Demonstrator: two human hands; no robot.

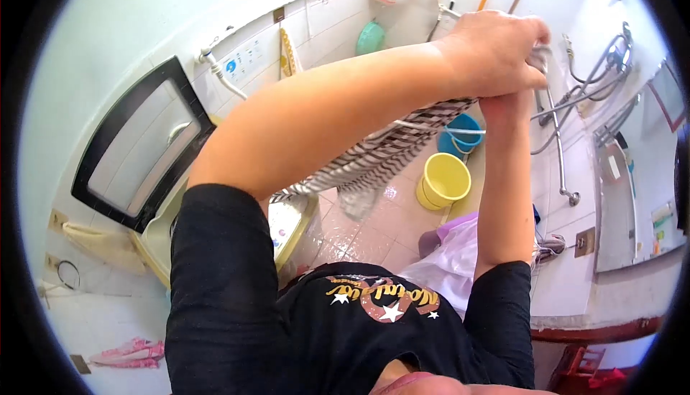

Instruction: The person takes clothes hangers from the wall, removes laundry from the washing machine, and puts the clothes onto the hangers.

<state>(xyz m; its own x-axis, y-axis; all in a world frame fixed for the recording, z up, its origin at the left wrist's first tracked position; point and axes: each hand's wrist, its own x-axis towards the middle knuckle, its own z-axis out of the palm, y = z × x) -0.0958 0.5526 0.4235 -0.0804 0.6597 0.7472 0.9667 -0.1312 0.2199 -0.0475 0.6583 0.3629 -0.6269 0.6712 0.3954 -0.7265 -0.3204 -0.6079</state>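
Observation:
My left hand (499,50) is raised at the upper right, its fingers curled round a small bunch of greyish cloth. A black-and-white striped cloth (395,147) hangs slanting down to the left from beneath my left wrist, behind my left forearm. My right forearm rises upright beneath my left hand, and the right wrist touches its underside. My right hand is almost wholly hidden behind the left, so its fingers do not show.
On the left stands a washing machine (160,240) with its dark-framed lid (136,147) up. A yellow bucket (443,181) and blue bucket (460,136) stand on the tiled floor (345,233). Shower hoses (604,71) and a mirror (625,179) are on the right wall.

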